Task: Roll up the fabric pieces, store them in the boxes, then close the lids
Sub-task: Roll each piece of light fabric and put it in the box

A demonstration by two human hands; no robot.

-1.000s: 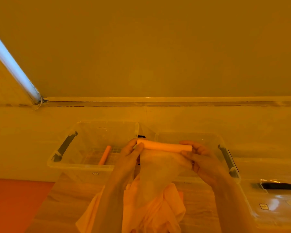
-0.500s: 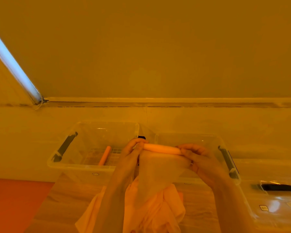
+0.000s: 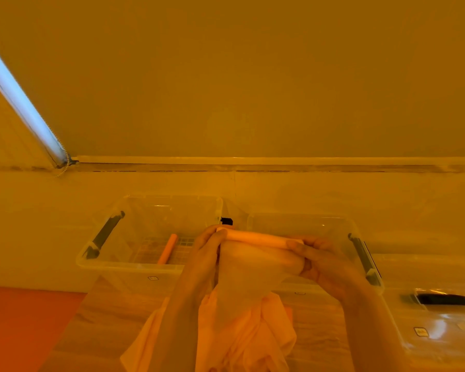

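I hold a pale fabric piece [image 3: 253,267] up in front of me, its top edge wound into a thin roll [image 3: 255,237]. My left hand [image 3: 207,251] pinches the roll's left end and my right hand [image 3: 320,261] grips its right end. The loose part hangs down onto a heap of orange fabric pieces [image 3: 242,336] on the wooden table. Behind stand two clear boxes without lids: the left box [image 3: 134,265] holds one finished orange roll [image 3: 168,248], and the right box [image 3: 301,221] is partly hidden by my hands.
Clear lids [image 3: 438,312] with a black latch lie stacked at the right on the table [image 3: 105,318]. An orange floor area [image 3: 19,326] shows lower left. A wall with a ledge runs behind the boxes, and a bright tube light [image 3: 19,103] slants at upper left.
Both hands have turned the roll a little further, and the right hand has slid inward over its right end. The roll sits slightly lower than before.
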